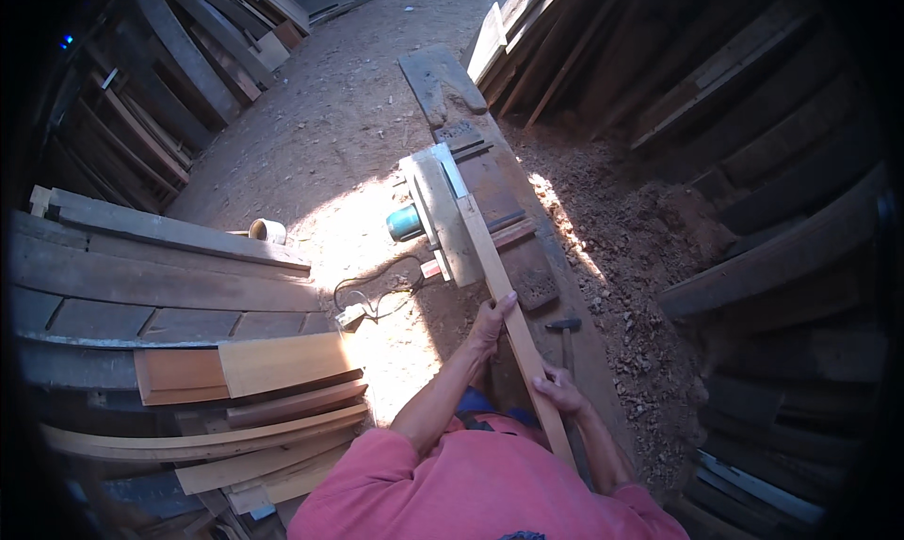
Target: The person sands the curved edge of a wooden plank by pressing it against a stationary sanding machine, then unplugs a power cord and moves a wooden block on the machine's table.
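A long, pale wooden strip [495, 267] runs from beside my body out to a bench-mounted machine with a flat bed [450, 243] and a teal motor housing [405, 223]. The strip's far end lies along the machine's edge, by a shiny metal plate [451, 173]. Around the strip's left side my left hand [490, 323] is closed, thumb on top. Nearer to my body, my right hand [562, 391] grips it from the right; some of its fingers are hidden. A hammer [564, 325] lies on the bench, just right of the strip.
The long wooden bench [556, 257] stretches away from me. A cable [381, 300] curls on the sunlit ground left of it. Stacked boards [179, 267] rise at the left, with a round container [268, 230] behind. Shavings [631, 323] and more leaning planks [782, 248] are at the right.
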